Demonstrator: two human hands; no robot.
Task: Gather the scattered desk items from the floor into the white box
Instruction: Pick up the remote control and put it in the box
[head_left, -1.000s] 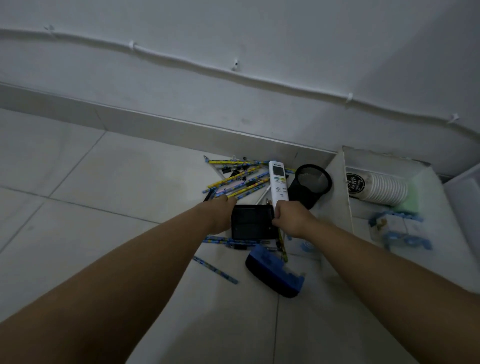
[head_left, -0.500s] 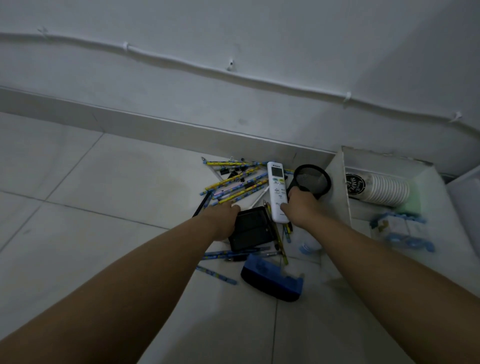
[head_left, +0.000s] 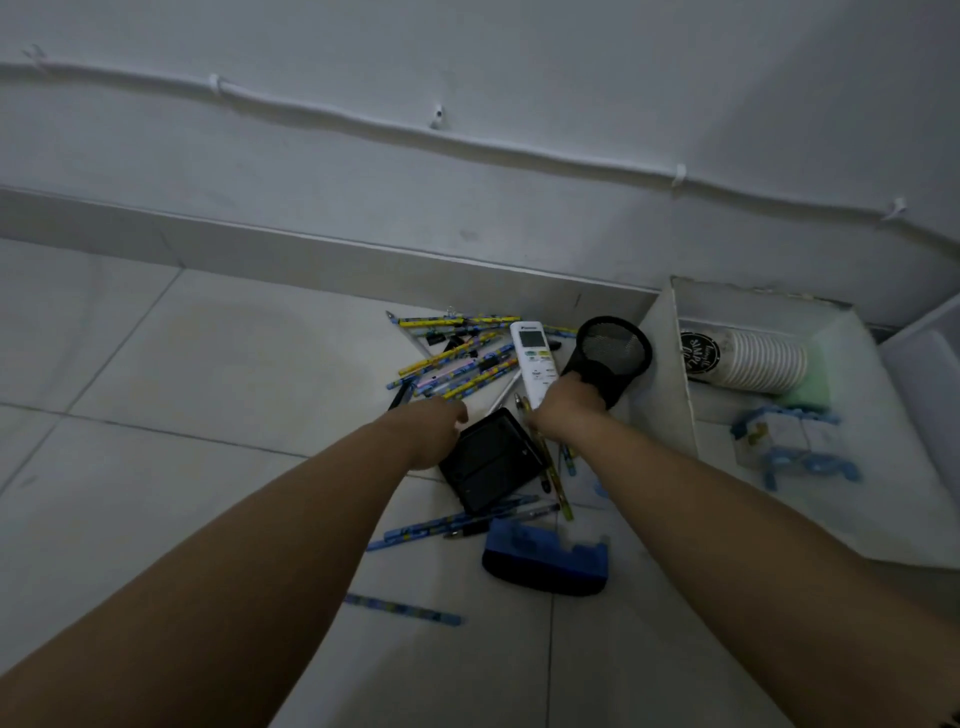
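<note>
Head view: right hand (head_left: 569, 402) is reaching onto the base of the black mesh cup (head_left: 613, 358); its fingers are hidden behind the knuckles, so the grip cannot be told. The cup is lying on its side, long axis running away from the hand toward the white box (head_left: 670, 374), mouth just beside the box wall. Left hand (head_left: 431, 423) is resting at the black case (head_left: 491, 460), fingers hidden too. White remote (head_left: 535, 361) is lying just left of the cup; pencils (head_left: 452, 358) are crowding that side. Room is open toward the box.
</note>
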